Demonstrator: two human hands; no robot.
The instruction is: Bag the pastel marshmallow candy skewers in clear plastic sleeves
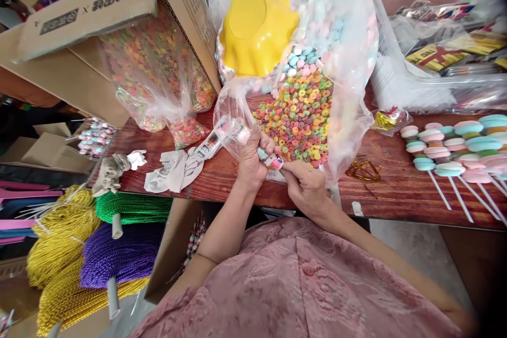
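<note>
Near the table's front edge, my left hand (253,161) is closed round a small wrapped candy piece (273,160) with pink, blue and white colours. My right hand (307,185) touches the right end of that piece with its fingers pinched together. Just beyond my hands, an open clear plastic bag (346,132) holds ring-shaped candies (303,111) in red, yellow and green. Behind them lie pastel candies (304,58) and an upturned yellow bowl (257,29). A clear wrapper with a pink and white item (237,129) lies beyond my left hand.
Left stands a cardboard box (91,21) with bagged candies (150,63); pale gloves (174,169) lie before it. Right are gold ties (363,169), candy skewers (449,150) and a clear plastic bin (443,84). Coloured cord bundles (119,253) sit below left.
</note>
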